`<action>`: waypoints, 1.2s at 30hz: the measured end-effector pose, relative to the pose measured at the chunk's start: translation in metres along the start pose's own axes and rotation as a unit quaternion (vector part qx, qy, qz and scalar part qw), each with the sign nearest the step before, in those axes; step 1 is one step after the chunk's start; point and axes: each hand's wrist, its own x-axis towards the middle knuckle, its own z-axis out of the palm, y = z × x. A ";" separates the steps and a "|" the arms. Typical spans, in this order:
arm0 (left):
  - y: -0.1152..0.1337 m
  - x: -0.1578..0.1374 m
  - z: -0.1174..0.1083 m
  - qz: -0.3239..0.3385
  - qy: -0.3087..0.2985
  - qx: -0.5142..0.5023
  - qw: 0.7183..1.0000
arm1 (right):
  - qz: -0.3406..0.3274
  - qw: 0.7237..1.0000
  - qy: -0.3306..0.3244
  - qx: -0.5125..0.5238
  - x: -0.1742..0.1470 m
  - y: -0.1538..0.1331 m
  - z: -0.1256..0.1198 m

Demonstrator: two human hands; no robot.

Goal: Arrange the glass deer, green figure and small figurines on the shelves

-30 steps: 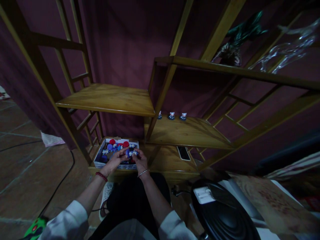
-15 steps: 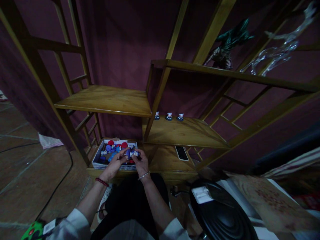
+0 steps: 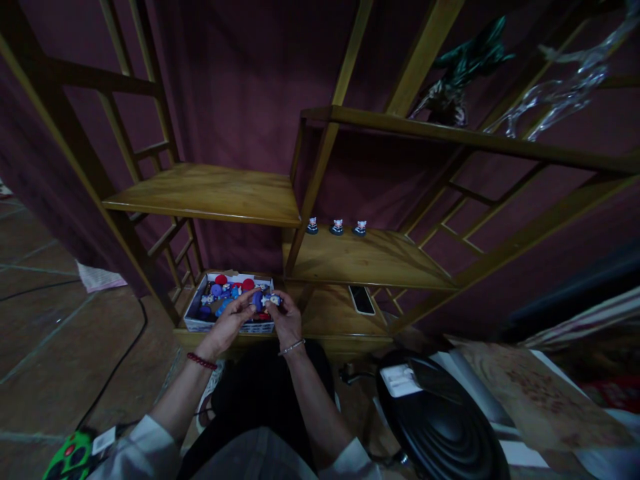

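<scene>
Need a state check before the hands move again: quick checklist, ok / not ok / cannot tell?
1. Left hand on the purple-and-white figurine: ok.
2. Right hand on it too: ok.
3. Held figurine upright: not ok, tipped sideways.
4. Three small figurines upright and apart on the middle shelf: ok.
5. Smartphone clear of both hands: ok.
6. Bottom of the open box undamaged: cannot tell, hidden.

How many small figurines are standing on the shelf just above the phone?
3, in a row toward the shelf's back: left figurine beside the wooden post, middle figurine, right figurine. The post could hide another.
</scene>
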 end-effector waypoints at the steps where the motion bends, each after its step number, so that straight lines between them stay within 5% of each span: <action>1: 0.000 0.000 0.000 0.002 0.000 0.002 1.000 | -0.002 1.000 -0.001 -0.002 -0.001 0.000 0.000; 26: 0.009 -0.009 0.002 0.016 -0.002 0.091 0.996 | -0.070 0.993 -0.051 -0.077 -0.011 -0.023 -0.007; 36: 0.013 -0.006 0.002 0.009 -0.008 0.090 0.996 | -0.158 0.971 -0.069 -0.166 -0.014 -0.041 -0.013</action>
